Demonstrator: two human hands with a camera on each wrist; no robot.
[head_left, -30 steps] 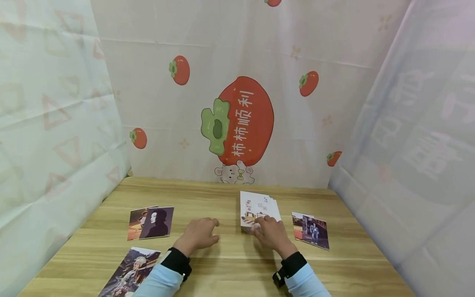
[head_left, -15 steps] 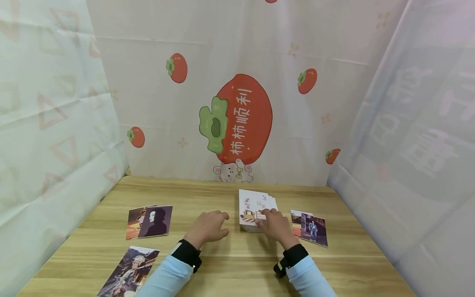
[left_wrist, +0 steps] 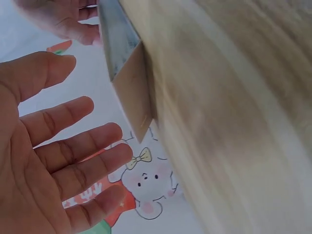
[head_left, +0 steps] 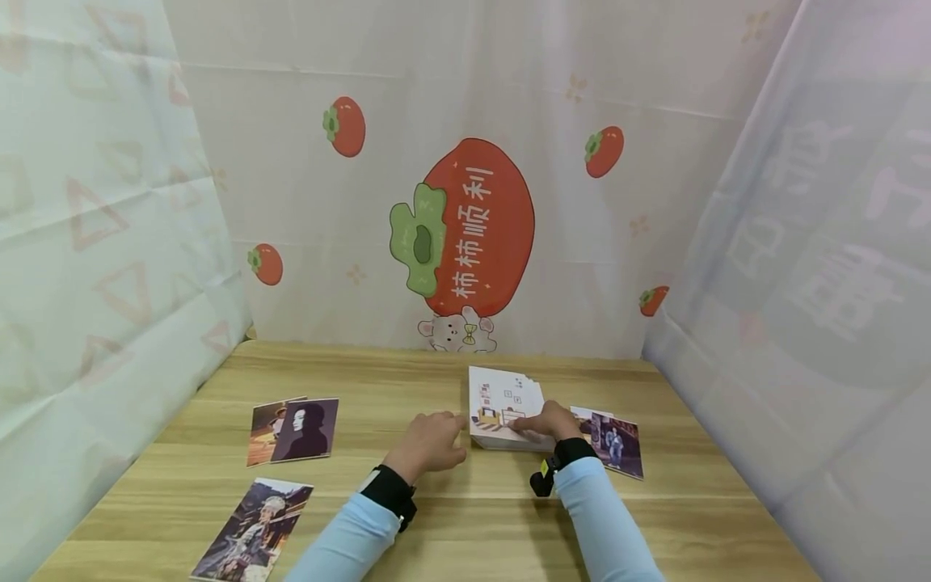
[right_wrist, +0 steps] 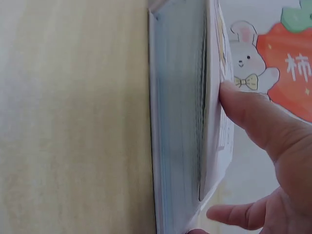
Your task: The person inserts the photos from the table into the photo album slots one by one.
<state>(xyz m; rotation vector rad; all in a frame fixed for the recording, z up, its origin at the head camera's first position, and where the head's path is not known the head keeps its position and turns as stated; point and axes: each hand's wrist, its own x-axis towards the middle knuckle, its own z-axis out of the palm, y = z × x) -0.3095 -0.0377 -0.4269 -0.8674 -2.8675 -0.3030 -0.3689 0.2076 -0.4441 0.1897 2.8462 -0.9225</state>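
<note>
A thick white photo album (head_left: 505, 398) with small printed drawings on its cover lies at the table's middle right. My right hand (head_left: 550, 421) grips its right side. In the right wrist view, the thumb (right_wrist: 239, 100) rests on the cover, while other fingers reach toward the album's lower end and are partly hidden. Bluish page edges (right_wrist: 178, 117) show between the covers. My left hand (head_left: 431, 443) is just left of the album, holding nothing. Its spread fingers (left_wrist: 80, 146) show in the left wrist view, apart from the album's near corner (left_wrist: 134, 92).
Two overlapping photos (head_left: 305, 430) lie at the left, with a larger photo (head_left: 254, 529) nearer the front. Two more overlapping photos (head_left: 617, 444) lie right of my right hand. A printed white cloth (head_left: 313, 202) hangs behind the wooden table (head_left: 364, 372).
My left hand has moved right and come close to the album. My right hand has shifted from the cover's lower part to the album's right side. The photos stay put.
</note>
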